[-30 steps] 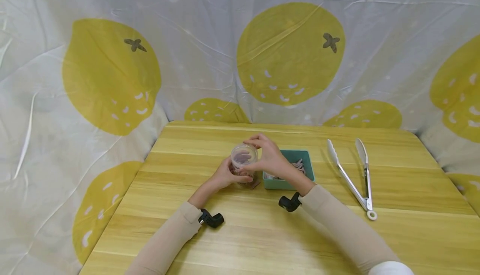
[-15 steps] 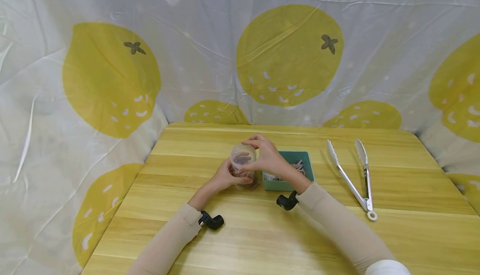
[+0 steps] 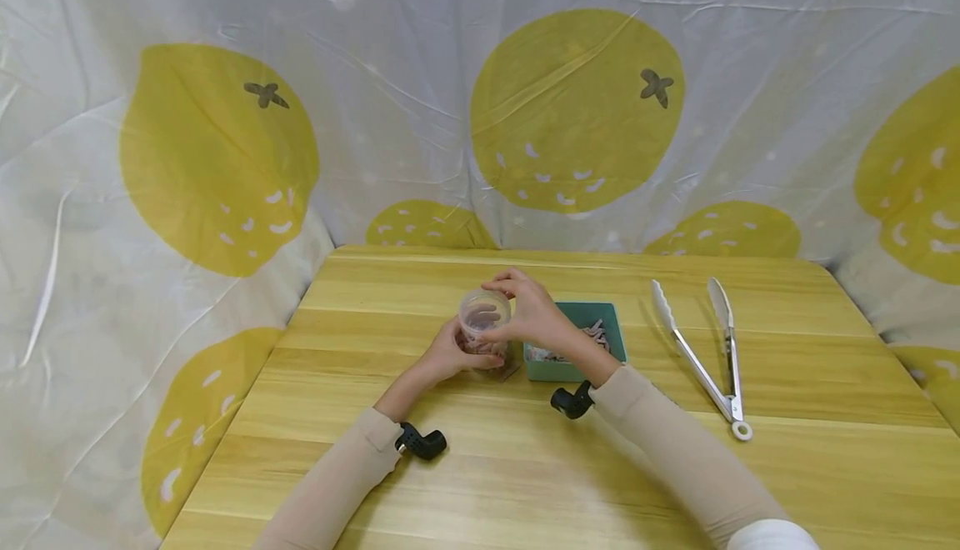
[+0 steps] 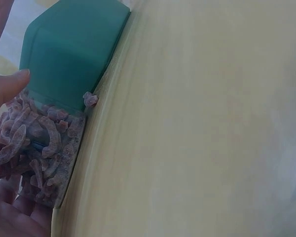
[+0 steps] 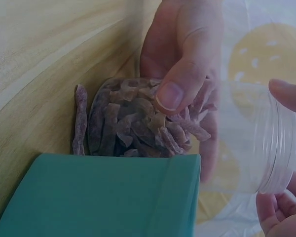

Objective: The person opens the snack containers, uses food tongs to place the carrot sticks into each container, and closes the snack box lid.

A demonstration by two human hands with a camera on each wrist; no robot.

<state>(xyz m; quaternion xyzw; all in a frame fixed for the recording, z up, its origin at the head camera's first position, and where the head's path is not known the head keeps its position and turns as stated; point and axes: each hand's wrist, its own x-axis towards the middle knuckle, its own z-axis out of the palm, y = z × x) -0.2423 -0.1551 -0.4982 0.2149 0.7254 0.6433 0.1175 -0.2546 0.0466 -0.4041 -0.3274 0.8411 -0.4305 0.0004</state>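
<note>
A clear plastic jar (image 3: pixel 483 310) stands upright on the table, its lower part packed with brownish-purple dried strips (image 5: pixel 133 118). My left hand (image 3: pixel 446 356) grips its body low down, thumb across the near side. At the top, my right hand (image 3: pixel 536 314) pinches the clear ribbed rim (image 5: pixel 278 145) between thumb and fingers. No strips reach the jar's upper part. In the left wrist view, the left thumb (image 4: pixel 7 91) lies over the strips. One loose strip (image 5: pixel 80 121) lies on the table beside the jar's base.
Just right of the jar is a green rectangular box (image 3: pixel 573 373) holding more strips (image 3: pixel 597 333), partly hidden by the right hand. Metal tongs (image 3: pixel 701 367) lie spread farther right. The wooden table (image 3: pixel 480 483) meets a lemon-print cloth (image 3: pixel 390 100) at its back and left.
</note>
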